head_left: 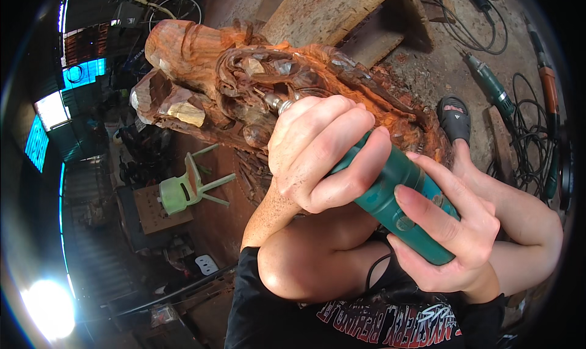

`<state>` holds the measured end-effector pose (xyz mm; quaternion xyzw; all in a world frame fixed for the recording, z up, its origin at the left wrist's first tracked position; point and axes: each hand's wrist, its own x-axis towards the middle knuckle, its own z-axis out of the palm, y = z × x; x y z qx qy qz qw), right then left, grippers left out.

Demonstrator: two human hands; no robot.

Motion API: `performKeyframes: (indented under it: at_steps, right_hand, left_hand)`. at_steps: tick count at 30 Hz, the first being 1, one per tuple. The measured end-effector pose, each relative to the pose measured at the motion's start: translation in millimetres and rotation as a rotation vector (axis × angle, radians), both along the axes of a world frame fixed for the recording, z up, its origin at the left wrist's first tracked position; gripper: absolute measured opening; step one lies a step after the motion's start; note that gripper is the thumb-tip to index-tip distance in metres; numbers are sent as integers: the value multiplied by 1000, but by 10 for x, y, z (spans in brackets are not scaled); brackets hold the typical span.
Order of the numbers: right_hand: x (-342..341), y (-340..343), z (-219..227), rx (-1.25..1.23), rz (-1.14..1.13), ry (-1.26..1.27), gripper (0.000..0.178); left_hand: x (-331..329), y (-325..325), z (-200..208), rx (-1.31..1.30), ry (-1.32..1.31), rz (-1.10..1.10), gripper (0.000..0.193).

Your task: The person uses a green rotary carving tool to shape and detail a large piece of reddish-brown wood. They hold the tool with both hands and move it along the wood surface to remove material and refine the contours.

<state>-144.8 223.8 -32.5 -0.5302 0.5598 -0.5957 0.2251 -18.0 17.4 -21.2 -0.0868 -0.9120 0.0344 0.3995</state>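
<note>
A green die grinder [386,173] lies slantwise across both my hands, its metal collet and bit [276,100] directed up and left. My left hand [320,151] is wrapped round the front of its body, close to the collet. My right hand [458,224] grips the rear of the body, with fingers and thumb on either side. The bit's tip is at a large reddish-brown wood carving [195,53] with curled, deeply cut shapes; whether it touches the wood, I cannot tell. Wood dust speckles my left forearm and hand.
A second green power tool [491,83] and an orange-and-black tool [547,83] lie at the right among tangled black cables [528,126]. Wooden planks [323,13] stand beyond the carving. At left is a pale green plastic chair [177,193]. My sandalled foot [455,118] rests beside the carving.
</note>
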Motion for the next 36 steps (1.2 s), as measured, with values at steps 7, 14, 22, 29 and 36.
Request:
performKeyframes:
  at_steps: [7, 14, 22, 29, 36]
  right_hand:
    - [115, -25, -94, -59, -29, -23, 59]
    - [9, -29, -54, -30, 7, 32, 67]
    - [59, 3, -62, -28, 4, 25, 67]
    - [4, 56, -17, 18, 44, 25, 67]
    - [-27, 27, -77, -106, 52, 135, 68]
  left_hand:
    - [-4, -17, -35, -2, 16, -3, 34]
    - [-10, -32, -42, -12, 33, -10, 33]
    - [12, -28, -49, -20, 48, -9, 32]
    - [26, -8, -70, -53, 87, -12, 31]
    - [29, 29, -16, -43, 80, 2, 33]
